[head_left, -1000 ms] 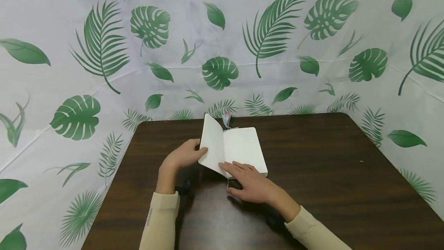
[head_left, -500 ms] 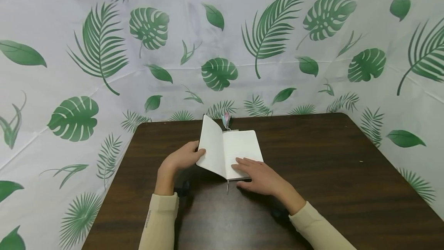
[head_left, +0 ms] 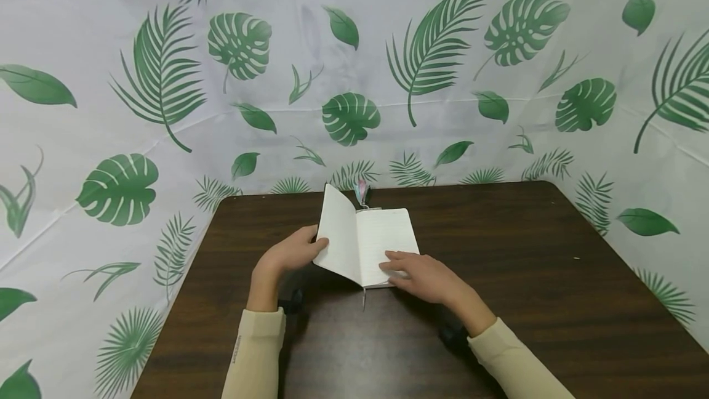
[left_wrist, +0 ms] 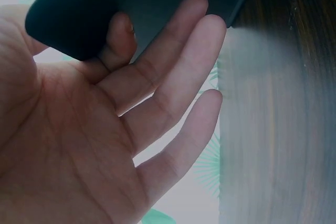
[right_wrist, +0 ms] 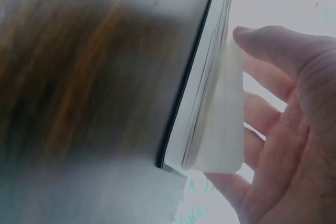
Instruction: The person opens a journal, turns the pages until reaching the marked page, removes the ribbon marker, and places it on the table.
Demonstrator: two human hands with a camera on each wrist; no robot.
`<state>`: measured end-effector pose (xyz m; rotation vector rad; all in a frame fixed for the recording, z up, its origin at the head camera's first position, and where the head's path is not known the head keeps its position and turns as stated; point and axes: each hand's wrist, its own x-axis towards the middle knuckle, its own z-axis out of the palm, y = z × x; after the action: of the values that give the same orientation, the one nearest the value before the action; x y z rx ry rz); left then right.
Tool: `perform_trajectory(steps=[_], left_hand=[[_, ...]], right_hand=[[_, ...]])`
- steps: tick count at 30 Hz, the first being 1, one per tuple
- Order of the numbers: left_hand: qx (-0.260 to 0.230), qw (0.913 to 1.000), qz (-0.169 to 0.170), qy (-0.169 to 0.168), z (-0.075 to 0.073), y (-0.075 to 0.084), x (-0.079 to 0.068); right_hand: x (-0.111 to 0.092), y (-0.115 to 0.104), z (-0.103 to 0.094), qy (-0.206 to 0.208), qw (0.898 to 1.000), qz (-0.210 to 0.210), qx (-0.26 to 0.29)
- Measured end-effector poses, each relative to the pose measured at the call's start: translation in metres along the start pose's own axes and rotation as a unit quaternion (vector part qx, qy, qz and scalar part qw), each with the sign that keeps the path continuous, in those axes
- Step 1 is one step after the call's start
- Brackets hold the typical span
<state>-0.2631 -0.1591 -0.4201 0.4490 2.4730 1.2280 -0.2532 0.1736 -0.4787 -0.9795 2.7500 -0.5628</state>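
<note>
An open notebook point(head_left: 382, 233) with white pages and a dark cover lies on the dark wooden table. Its left side is tilted up. My left hand point(head_left: 293, 248) grips that left edge, thumb over the page and fingers behind; in the left wrist view the fingers point(left_wrist: 173, 77) reach along the dark cover point(left_wrist: 152, 3). At the lower right of the right page is my right hand point(head_left: 426, 276). In the right wrist view the lower corner of a page point(right_wrist: 223, 124) stands off the stack, between the thumb point(right_wrist: 278, 45) and the fingers.
A pink and blue tassel point(head_left: 362, 191) lies at the notebook's top edge, and a thin ribbon point(head_left: 364, 298) hangs out at its bottom. Behind the table point(head_left: 515, 251) hangs a white cloth with green leaves point(head_left: 349, 119).
My right hand has slid rightward from near the notebook's fold to the right page's lower right, its thumb now at the lower edge. My left hand has stayed nearly still on the left side.
</note>
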Motion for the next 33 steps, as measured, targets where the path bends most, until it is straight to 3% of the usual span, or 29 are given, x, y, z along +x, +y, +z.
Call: perform_trajectory(steps=[5,10,15,19,22,26,29,33], left_hand=[[0.001,1.0000,-0.003,0.002,0.000,-0.001,0.000],[-0.004,1.0000,0.003,0.001,0.000,-0.002,0.000],[-0.006,1.0000,0.003,0.001,-0.001,-0.001,-0.001],[-0.008,1.0000,0.004,0.000,-0.001,-0.001,-0.001],[-0.004,1.0000,0.005,-0.002,-0.002,-0.001,-0.001],[-0.002,1.0000,0.001,-0.003,-0.003,-0.002,-0.002],[-0.004,1.0000,0.000,-0.003,-0.004,-0.003,-0.003],[-0.004,1.0000,0.003,-0.003,-0.004,-0.004,-0.004]], right_hand=[[0.000,0.000,0.000,0.003,1.000,0.020,-0.016],[0.003,0.002,-0.002,0.031,0.998,0.012,-0.047],[0.005,0.007,-0.006,0.108,0.992,-0.006,-0.060],[0.008,0.003,-0.007,0.190,0.980,-0.014,-0.059],[0.007,-0.007,-0.008,0.238,0.971,-0.001,-0.019],[0.006,-0.024,-0.010,0.271,0.958,0.028,0.088],[0.007,-0.035,-0.010,0.250,0.946,0.057,0.198],[0.008,-0.044,-0.003,0.181,0.929,0.077,0.313]])
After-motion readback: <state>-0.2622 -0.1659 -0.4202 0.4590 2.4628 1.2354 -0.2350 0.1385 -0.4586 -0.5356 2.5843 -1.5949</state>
